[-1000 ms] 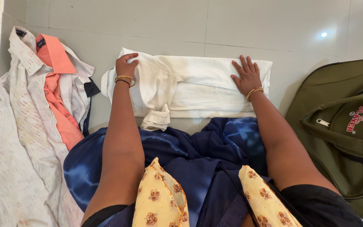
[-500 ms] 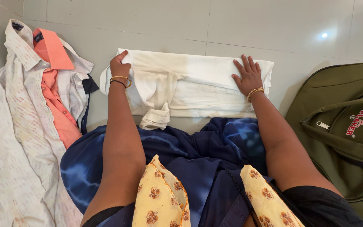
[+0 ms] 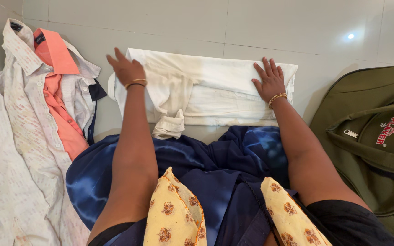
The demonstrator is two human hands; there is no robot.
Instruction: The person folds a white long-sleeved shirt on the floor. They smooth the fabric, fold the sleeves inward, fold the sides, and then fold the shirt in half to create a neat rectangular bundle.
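A white shirt [image 3: 215,89] lies partly folded on the tiled floor in front of me, one cuffed sleeve [image 3: 169,125] hanging toward my lap. My left hand [image 3: 126,69] hovers at the shirt's left end, fingers apart and holding nothing. My right hand [image 3: 270,81] rests flat on the shirt's right end, fingers spread. Both wrists carry gold bangles.
A pile of shirts lies at the left: a pale patterned shirt [image 3: 19,127] and an orange shirt [image 3: 60,86] on top. An olive green bag [image 3: 379,136] sits at the right. A blue cloth [image 3: 197,159] and a yellow floral scarf [image 3: 174,214] cover my lap.
My left hand has lifted off the shirt's left edge and opened its fingers. My right hand stays pressed on the right end.
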